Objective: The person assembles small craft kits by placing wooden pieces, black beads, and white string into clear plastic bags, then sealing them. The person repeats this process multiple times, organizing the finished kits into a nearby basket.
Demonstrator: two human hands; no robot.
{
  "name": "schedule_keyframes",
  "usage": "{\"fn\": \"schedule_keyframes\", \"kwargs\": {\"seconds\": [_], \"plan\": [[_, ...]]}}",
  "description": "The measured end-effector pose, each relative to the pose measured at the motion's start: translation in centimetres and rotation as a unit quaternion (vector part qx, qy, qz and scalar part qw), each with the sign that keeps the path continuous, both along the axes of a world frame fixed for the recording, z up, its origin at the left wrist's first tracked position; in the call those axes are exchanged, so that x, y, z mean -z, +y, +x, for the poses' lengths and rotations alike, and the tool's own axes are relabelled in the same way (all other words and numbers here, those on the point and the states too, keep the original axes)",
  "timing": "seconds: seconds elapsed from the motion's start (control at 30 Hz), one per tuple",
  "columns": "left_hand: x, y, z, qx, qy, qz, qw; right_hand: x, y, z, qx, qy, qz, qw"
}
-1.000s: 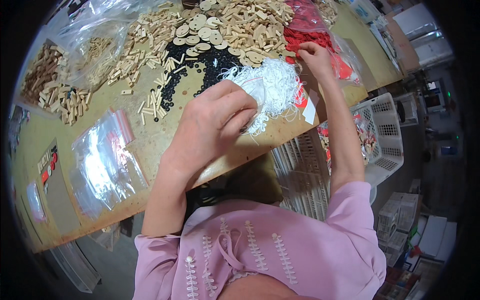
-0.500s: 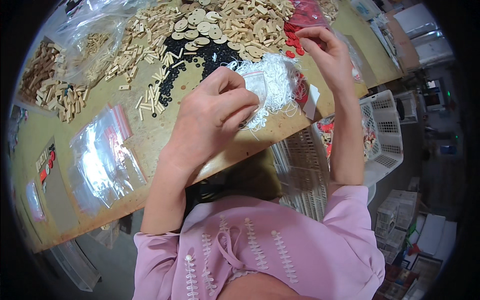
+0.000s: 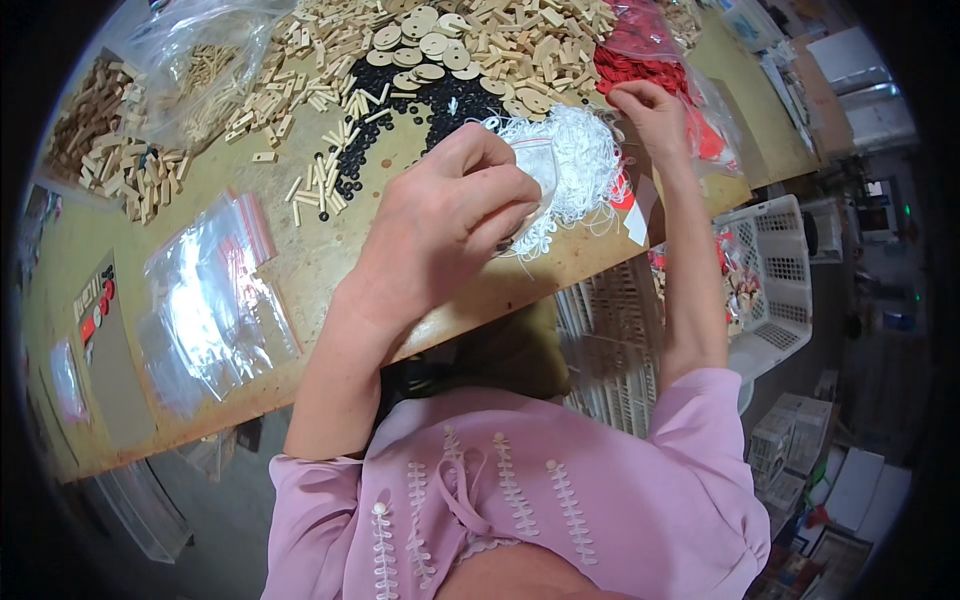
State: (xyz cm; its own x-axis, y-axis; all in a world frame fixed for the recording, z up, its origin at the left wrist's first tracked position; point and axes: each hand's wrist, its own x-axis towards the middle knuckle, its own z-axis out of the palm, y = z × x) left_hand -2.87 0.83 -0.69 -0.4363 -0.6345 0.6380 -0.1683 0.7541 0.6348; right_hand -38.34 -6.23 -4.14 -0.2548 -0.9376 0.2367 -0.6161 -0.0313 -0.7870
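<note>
My left hand (image 3: 450,205) is closed in a pinch around the edge of a small clear zip bag (image 3: 536,168) with pale contents. Under and beside the bag lies a tangled heap of white cords (image 3: 585,160). At the near edge of a heap of red pieces (image 3: 640,72), my right hand (image 3: 655,118) is closed, thumb and forefinger together. A bit of red shows at its fingertips; whether they grip it I cannot tell. A white card (image 3: 640,212) lies below the right wrist.
Wooden discs (image 3: 433,45), wooden blocks (image 3: 540,45) and small black rings (image 3: 400,105) cover the far table. Flat empty zip bags (image 3: 205,310) lie at left, beside a cardboard strip (image 3: 115,370) with sample parts. A white plastic crate (image 3: 775,275) stands beyond the table's right edge.
The view has shifted slightly, so the table contents sit further right and lower. My right hand's fingertips have come closer together at the red heap. The left hand still grips the bag.
</note>
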Motion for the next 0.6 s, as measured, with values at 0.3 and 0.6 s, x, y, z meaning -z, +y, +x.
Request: {"fn": "schedule_keyframes", "kwargs": {"seconds": [0.3,0.6], "plan": [[0.1,0.2,-0.3,0.037,0.002,0.013,0.999,-7.5,8.8,13.4,-0.296,-0.023,-0.107,0.949],[-0.2,0.2,-0.2,-0.005,0.002,-0.001,1.000,-4.0,15.4,2.0,0.006,0.128,0.064,0.990]]}}
